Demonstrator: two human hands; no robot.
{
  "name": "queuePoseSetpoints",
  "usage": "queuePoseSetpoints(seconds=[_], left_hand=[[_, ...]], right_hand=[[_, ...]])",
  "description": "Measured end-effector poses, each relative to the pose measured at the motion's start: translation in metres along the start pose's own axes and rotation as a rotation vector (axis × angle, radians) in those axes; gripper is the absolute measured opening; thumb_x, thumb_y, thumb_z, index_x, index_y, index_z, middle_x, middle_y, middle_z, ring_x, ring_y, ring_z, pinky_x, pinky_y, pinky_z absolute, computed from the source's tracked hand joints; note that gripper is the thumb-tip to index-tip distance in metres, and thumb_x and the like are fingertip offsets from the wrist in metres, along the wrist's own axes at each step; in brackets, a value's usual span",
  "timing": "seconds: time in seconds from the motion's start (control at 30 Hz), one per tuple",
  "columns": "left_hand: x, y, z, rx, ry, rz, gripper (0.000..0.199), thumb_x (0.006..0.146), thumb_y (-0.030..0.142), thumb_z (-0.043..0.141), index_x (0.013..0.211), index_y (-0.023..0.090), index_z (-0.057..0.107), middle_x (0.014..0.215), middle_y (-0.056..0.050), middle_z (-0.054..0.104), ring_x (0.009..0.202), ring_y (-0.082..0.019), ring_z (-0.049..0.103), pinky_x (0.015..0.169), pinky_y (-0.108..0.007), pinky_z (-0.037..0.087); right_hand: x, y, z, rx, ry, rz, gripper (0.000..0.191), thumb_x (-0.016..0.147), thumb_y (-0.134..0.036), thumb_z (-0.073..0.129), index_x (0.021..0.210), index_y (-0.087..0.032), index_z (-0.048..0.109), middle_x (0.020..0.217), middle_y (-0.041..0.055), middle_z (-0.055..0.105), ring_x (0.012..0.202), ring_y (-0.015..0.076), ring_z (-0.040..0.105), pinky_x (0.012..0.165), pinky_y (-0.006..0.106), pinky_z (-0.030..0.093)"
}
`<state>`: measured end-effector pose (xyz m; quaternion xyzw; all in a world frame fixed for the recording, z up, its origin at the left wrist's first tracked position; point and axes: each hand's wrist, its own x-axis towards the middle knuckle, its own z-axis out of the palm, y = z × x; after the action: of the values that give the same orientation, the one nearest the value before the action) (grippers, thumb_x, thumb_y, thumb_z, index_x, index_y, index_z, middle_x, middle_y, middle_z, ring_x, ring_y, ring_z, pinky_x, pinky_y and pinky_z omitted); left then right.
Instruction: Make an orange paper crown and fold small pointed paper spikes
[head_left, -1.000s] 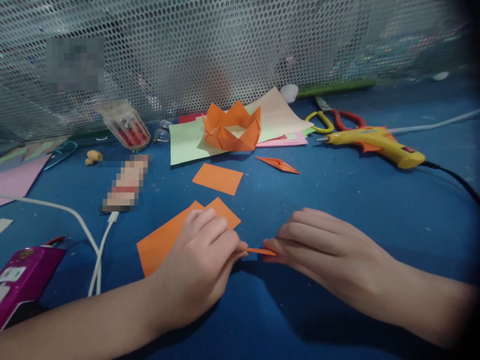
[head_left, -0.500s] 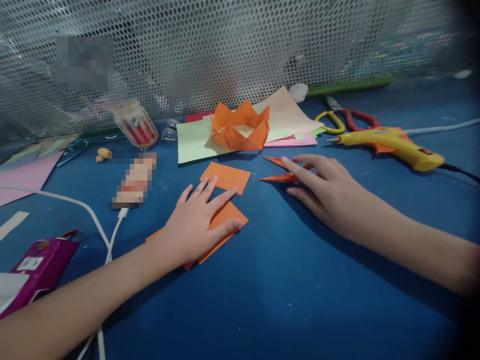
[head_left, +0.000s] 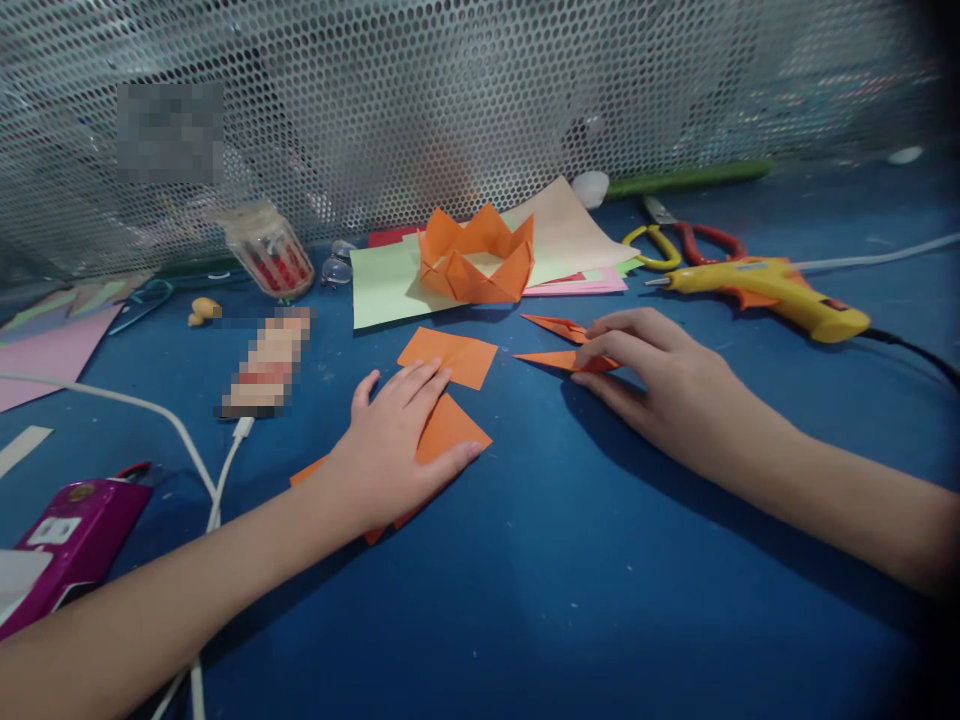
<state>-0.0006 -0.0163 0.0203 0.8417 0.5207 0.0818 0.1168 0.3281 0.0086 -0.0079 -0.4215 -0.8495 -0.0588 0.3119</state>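
My left hand [head_left: 394,440] lies flat with its thumb apart, over orange paper squares [head_left: 457,428] on the blue table. Its fingertips touch the lower edge of another orange sheet [head_left: 450,356]. My right hand [head_left: 637,370] is at the folded orange paper pieces [head_left: 546,358], thumb and fingertips closed on the nearer one. A second narrow folded piece [head_left: 551,325] points left just behind it, its right end at my fingers. Behind both hands an orange paper crown [head_left: 480,258] stands on a pale green sheet [head_left: 382,290].
A yellow glue gun [head_left: 780,290] lies at the right, with red-handled pliers [head_left: 712,240] behind it. A jar [head_left: 270,250], a blurred phone [head_left: 268,362] with a white cable [head_left: 191,440], and a purple device [head_left: 90,530] are at the left. Metal mesh [head_left: 480,100] rises behind.
My left fingers have drawn together and pulled back a little on the paper. My right fingers have curled and closed on the nearer folded piece. The view has shifted slightly.
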Motion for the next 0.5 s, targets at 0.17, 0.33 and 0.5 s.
queuePoseSetpoints(seconds=[0.17,0.33,0.5], left_hand=[[0.000,0.004,-0.009,0.004,-0.047,0.011,0.085,0.114,0.072,0.058,0.175,0.014,0.057,0.183,-0.022,0.054,0.173,-0.043,0.046,0.144,-0.072,0.026],[-0.001,-0.001,-0.003,0.030,-0.031,0.025,0.082,0.108,0.081,0.067,0.177,0.036,0.059,0.192,-0.018,0.041,0.180,-0.050,0.027,0.140,-0.082,0.021],[-0.002,-0.006,0.003,0.030,-0.040,0.056,0.086,0.108,0.089,0.059,0.176,0.036,0.060,0.189,-0.019,0.046,0.180,-0.046,0.032,0.143,-0.078,0.016]], right_hand=[[0.001,0.006,0.001,-0.012,0.094,-0.008,0.015,0.114,-0.026,0.065,0.110,-0.028,0.079,0.130,0.0137,0.077,0.118,0.0324,0.082,0.096,0.048,0.073],[0.000,0.007,0.004,0.011,0.081,-0.046,0.023,0.114,-0.022,0.065,0.126,-0.025,0.085,0.134,0.0152,0.079,0.116,0.0316,0.083,0.096,0.048,0.074],[-0.001,-0.002,0.003,0.026,0.019,-0.106,0.034,0.118,-0.021,0.056,0.137,-0.023,0.084,0.134,0.0156,0.081,0.118,0.0299,0.084,0.099,0.046,0.075]])
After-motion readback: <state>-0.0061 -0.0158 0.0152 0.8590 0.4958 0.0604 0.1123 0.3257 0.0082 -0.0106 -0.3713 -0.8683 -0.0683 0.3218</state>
